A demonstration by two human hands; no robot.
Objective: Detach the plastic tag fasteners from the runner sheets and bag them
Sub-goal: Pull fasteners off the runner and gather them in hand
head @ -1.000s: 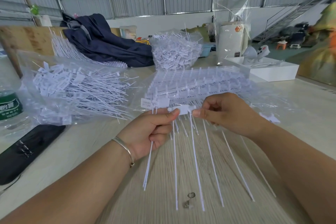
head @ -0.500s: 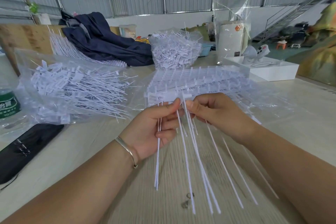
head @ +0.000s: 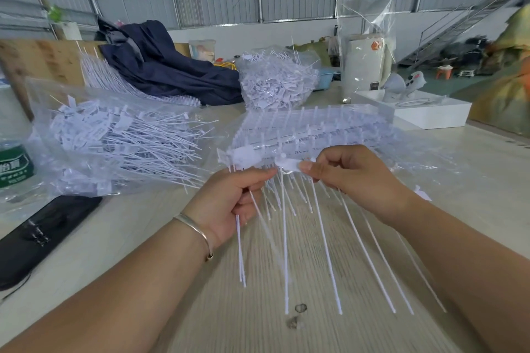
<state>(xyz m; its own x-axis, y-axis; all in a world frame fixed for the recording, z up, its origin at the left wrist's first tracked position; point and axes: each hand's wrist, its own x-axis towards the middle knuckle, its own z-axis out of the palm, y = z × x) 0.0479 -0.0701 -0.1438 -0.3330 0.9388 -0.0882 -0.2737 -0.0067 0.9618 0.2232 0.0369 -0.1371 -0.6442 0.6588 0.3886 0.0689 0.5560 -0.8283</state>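
Mid-frame, a fastener head (head: 288,165) on the runner sheet (head: 309,135) is pinched by the right hand (head: 352,178); loose fasteners (head: 240,249) are gripped in the left hand (head: 229,203). Yanked crooked, a tail could get snapped.

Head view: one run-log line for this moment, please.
left hand: grips loose fasteners | right hand: pinches tag on sheet | bag: part-filled

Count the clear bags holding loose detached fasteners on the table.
2. One clear bag lies flat at the left, beside the green-labelled bottle. A second, bulging bag stands farther back at centre, next to the dark blue garment. Others may be hidden behind.
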